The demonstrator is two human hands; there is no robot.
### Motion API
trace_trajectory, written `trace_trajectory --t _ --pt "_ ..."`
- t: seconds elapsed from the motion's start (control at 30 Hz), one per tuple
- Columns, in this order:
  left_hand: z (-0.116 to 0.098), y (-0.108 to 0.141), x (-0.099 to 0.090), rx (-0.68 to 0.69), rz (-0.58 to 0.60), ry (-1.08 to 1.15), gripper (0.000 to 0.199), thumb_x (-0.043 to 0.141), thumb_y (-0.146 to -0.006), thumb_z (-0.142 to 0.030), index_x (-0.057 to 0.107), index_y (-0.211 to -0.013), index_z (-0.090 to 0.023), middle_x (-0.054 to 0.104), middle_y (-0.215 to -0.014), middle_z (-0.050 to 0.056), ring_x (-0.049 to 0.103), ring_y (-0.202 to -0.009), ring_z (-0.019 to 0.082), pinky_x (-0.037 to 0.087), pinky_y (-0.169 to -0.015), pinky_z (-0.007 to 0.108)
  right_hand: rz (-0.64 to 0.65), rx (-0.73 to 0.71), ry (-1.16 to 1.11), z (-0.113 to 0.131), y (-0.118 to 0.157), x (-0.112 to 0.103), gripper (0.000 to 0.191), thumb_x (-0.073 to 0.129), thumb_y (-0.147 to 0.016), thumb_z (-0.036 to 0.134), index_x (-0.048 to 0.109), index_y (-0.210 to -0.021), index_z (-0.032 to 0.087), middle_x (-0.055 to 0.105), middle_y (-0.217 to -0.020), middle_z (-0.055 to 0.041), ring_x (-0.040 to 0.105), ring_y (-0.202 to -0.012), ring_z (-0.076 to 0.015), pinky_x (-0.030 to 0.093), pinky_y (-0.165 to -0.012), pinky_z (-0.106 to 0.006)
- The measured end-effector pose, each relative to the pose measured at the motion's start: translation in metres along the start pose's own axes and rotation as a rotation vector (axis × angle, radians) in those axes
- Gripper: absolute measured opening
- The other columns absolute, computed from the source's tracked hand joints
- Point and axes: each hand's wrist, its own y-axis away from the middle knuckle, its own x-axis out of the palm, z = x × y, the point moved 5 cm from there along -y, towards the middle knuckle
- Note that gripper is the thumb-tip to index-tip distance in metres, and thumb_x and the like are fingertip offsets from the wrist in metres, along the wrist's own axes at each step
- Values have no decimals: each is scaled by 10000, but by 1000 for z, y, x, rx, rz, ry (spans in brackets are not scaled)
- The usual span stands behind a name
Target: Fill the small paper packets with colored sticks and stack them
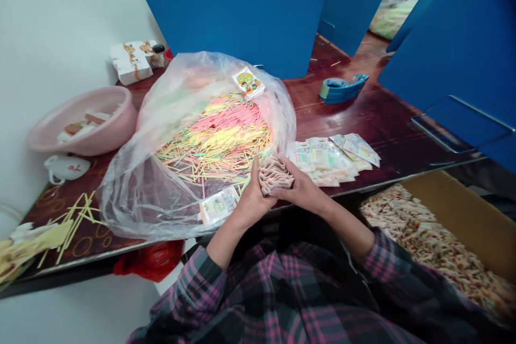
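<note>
My left hand point(252, 197) and my right hand point(299, 183) together grip a folded stack of printed paper sachets point(275, 174), pinching it from both sides above the table's front edge. Just left of them, a clear plastic bag point(133, 193) lies open, full of thin pink, yellow and green sticks point(213, 142). A printed sachet strip point(220, 204) rests on the bag near my left wrist. More flat sachets point(326, 161) lie to the right of my right hand.
A cardboard box point(463, 215) of folded sachets stands at lower right. The dark wooden table point(363, 118) holds a blue tape dispenser point(342, 88), pink basin point(83, 121), white box point(131, 63) and loose yellow sticks point(76, 220). Blue partitions point(226, 5) rise behind.
</note>
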Motion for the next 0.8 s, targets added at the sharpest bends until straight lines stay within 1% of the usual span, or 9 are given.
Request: trace_trajectory --t 0.1,0.17,0.23,0.33,0.43,0.57,0.63,0.7,0.8 --pt "0 2 0 9 10 -68 1133 812 -705 -189 148 -1623 -224 603 -1440 152 620 -1278 301 423 -1153 500 -24 -1 5 0 4 -1 915 839 -736 451 436 -1525 223 557 -1507 -121 532 -1388 -321 393 -1190 -499" --pt "-6 2 -3 41 -22 -66 1067 815 -719 -210 224 -1607 -220 612 -1428 152 610 -1288 307 406 -1163 509 -46 -2 -36 4 5 -2 889 831 -743 485 460 -1508 224 605 -1454 -113 567 -1349 -316 412 -1175 -495" --pt "-12 1 -6 96 -60 -21 1053 822 -728 -234 238 -1604 -234 605 -1436 147 594 -1306 303 404 -1166 499 -67 -27 -77 10 4 -2 868 821 -752 510 471 -1500 243 624 -1429 -95 588 -1326 -304 430 -1164 -475" --pt "-12 -1 -11 128 -77 -44 1135 860 -676 -265 216 -1610 -232 608 -1430 154 593 -1303 319 410 -1156 509 -56 -81 -71 15 0 1 893 837 -731 514 471 -1503 256 592 -1465 -94 574 -1341 -311 435 -1163 -462" --pt "-10 -5 -17 109 -72 -206 1104 886 -605 -271 346 -1564 -194 606 -1435 173 554 -1338 370 348 -1182 570 -28 -67 -11 9 -3 3 893 856 -704 477 489 -1484 242 616 -1436 -104 579 -1329 -321 431 -1158 -496" --pt "-12 -4 -26 85 50 -166 886 851 -663 -269 506 -1478 -239 587 -1481 124 514 -1400 331 315 -1222 501 -48 -25 -7 0 -2 2 677 824 -748 402 585 -1356 223 701 -1294 -88 655 -1208 -282 488 -1094 -469" --pt "-14 -2 -31 63 83 -134 746 819 -716 -289 577 -1421 -258 607 -1467 93 520 -1403 307 320 -1225 469 -58 -15 -51 -3 -2 1 633 823 -749 394 601 -1311 206 718 -1249 -85 673 -1167 -264 513 -1061 -438" --pt "-14 0 -38 46 33 -131 601 781 -765 -323 647 -1347 -254 655 -1412 77 546 -1378 303 338 -1215 471 -58 -4 -89 -4 -2 1 637 829 -742 404 599 -1299 199 719 -1246 -86 672 -1167 -257 519 -1049 -422" --pt "-11 4 -43 35 -90 -118 404 710 -831 -366 732 -1214 -238 744 -1261 63 638 -1255 292 415 -1161 474 -51 3 -87 -4 -2 1 615 827 -743 415 607 -1276 202 721 -1243 -84 673 -1164 -256 525 -1036 -419"
